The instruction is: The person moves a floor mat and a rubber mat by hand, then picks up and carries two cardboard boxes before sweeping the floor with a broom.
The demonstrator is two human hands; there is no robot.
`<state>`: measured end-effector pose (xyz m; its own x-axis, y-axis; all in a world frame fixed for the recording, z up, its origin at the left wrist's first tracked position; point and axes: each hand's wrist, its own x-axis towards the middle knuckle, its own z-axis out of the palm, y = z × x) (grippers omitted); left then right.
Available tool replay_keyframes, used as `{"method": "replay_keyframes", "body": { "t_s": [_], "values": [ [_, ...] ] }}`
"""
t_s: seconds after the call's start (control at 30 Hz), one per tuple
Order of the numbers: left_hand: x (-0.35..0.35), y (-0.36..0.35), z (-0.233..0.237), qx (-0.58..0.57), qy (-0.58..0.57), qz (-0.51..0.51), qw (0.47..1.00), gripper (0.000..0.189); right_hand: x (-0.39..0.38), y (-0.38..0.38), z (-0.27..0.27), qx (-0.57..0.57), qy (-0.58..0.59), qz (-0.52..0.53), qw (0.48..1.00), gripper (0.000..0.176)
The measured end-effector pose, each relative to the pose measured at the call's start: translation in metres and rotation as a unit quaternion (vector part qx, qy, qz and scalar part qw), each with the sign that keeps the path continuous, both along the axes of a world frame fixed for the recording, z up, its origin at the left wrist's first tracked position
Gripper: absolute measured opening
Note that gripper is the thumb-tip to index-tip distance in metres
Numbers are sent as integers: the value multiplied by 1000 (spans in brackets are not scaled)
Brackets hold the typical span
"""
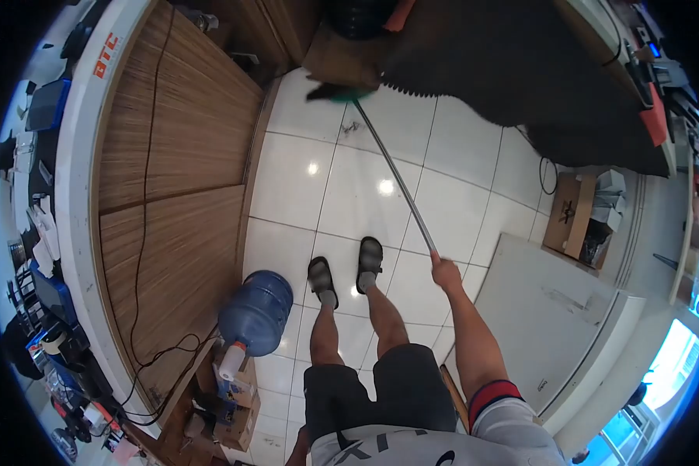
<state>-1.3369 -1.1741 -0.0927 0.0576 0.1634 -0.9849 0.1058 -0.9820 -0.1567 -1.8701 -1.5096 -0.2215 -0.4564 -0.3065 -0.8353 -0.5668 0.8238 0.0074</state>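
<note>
My right hand (445, 273) is closed around the upper end of a broom's long metal handle (396, 175). The handle slants away to a green and black broom head (348, 95), slightly blurred, low over the floor at the far end. Close to the head, a small patch of dark dirt (353, 126) lies on the white tiles. Only a bit of my left hand or forearm (298, 449) shows at the bottom edge beside my shorts; its fingers are hidden.
Wooden cabinet doors (179, 147) line the left, with a cable hanging across them. A blue water jug (256, 312) lies on the floor tiles (287, 182). On the right are a white panel (532, 311) and a cardboard box (571, 213). A dark sheet (512, 70) hangs at the far right.
</note>
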Motion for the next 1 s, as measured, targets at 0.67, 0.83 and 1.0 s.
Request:
{"method": "replay_keyframes", "body": {
  "t_s": [0.67, 0.83, 1.0],
  "values": [
    [52, -70, 3, -116, -14, -203, 972, 25, 48, -27, 69, -118, 68, 194, 971, 49],
    [59, -56, -9, -72, -11, -88, 993, 25, -18, 66, 98, -18, 111, 164, 980, 49],
    [59, -31, -18, -28, -5, -18, 999, 26, -23, 90, 174, -50, 144, 133, 979, 46]
  ]
}}
